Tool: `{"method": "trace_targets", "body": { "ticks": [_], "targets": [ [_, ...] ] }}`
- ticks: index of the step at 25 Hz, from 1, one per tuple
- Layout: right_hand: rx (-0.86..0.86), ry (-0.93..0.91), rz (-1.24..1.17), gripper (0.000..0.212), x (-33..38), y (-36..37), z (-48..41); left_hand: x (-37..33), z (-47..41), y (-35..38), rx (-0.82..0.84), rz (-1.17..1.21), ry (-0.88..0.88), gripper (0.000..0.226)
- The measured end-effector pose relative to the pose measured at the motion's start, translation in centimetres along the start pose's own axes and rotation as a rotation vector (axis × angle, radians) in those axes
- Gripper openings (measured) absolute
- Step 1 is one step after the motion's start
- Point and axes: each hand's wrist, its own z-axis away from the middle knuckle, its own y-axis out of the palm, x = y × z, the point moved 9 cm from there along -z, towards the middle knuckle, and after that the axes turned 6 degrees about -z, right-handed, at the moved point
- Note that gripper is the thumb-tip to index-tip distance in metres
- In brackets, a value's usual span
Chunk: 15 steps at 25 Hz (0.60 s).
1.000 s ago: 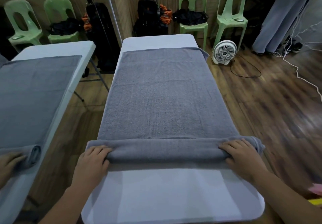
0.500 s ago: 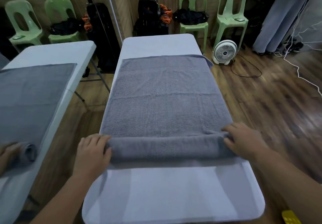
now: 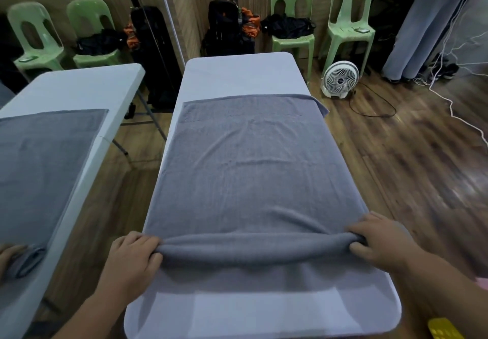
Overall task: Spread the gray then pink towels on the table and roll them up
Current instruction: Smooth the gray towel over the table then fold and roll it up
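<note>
The gray towel [image 3: 248,164] lies flat along the white table [image 3: 264,312], its near end wound into a thick roll [image 3: 253,249] across the table's width. My left hand [image 3: 132,259] grips the roll's left end, fingers curled over it. My right hand [image 3: 380,241] clamps the roll's right end, lifting it slightly so the cloth puckers behind it. A sliver of pink [image 3: 483,283] shows at the right edge, probably the pink towel.
A mirror on the left repeats the table, towel and hand [image 3: 52,167]. Green plastic chairs [image 3: 293,21] with dark bags stand at the far wall. A white floor fan [image 3: 339,80] and cables lie on the wood floor to the right. A yellow object [image 3: 443,329] sits bottom right.
The roll has grown thicker and the flat part of the towel has slid toward me, baring more table at the far end. Both hands now pinch the roll's ends.
</note>
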Motion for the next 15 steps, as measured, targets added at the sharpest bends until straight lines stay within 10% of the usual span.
{"method": "trace_targets", "body": {
  "ticks": [4,8,15],
  "targets": [
    [0.052,0.148,-0.222,0.022,-1.9,-1.6,-2.1,0.4,-1.9,-1.6,-0.083,-0.056,-0.033,0.023],
    [-0.284,0.008,-0.049,0.027,0.6,-4.5,-3.9,-0.4,-4.5,-2.0,-0.199,-0.088,-0.106,0.033],
    [-0.236,0.023,0.105,0.053,0.2,0.8,-2.1,-1.1,-3.5,2.8,0.11,-0.096,-0.046,0.055]
  ]
}}
